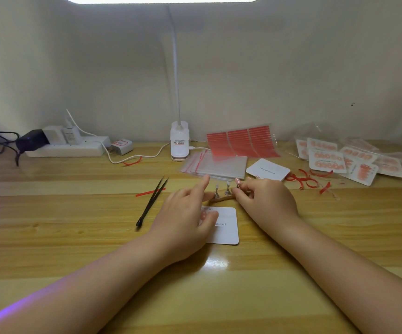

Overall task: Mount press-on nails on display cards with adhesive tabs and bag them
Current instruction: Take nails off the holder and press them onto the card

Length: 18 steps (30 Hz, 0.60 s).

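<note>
Right hand (262, 196) pinches pink nail (237, 181) off wooden stand (220, 199), just far of display card (226, 225). Left hand (190, 213) loose, index out, pinning card, holding nothing visible. Lift straight; keep card flat.

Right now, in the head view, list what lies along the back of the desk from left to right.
Power strip → lamp base → red adhesive tab sheet → pile of bagged nail cards.
</note>
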Each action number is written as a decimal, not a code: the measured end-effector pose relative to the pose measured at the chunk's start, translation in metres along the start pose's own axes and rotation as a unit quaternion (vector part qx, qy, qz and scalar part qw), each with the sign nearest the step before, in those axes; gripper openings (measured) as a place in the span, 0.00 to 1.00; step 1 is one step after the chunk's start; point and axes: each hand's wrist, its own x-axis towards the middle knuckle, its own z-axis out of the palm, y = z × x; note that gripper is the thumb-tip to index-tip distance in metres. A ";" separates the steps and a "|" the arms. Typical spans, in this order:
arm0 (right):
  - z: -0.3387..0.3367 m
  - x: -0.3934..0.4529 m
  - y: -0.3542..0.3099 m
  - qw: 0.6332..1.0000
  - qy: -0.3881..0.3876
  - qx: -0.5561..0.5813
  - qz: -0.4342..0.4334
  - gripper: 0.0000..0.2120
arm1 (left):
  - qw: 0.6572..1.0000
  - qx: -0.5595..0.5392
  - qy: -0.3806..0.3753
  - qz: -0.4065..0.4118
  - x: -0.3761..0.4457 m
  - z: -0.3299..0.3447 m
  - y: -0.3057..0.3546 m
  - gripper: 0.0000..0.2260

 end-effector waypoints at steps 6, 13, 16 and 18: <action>0.000 0.003 0.004 0.999 0.003 0.042 0.002 0.11 | 1.000 0.023 -0.018 0.003 0.002 0.003 -0.003 0.34; 0.000 0.003 0.003 0.999 0.018 0.024 -0.014 0.10 | 1.000 0.018 -0.019 -0.006 0.002 0.004 -0.004 0.35; 0.001 0.002 0.002 0.999 0.021 0.031 -0.019 0.10 | 0.999 0.018 -0.026 -0.011 0.002 0.003 -0.003 0.35; 0.002 0.002 0.002 0.998 0.027 0.049 -0.022 0.09 | 0.999 0.017 -0.029 -0.016 0.002 0.002 -0.003 0.35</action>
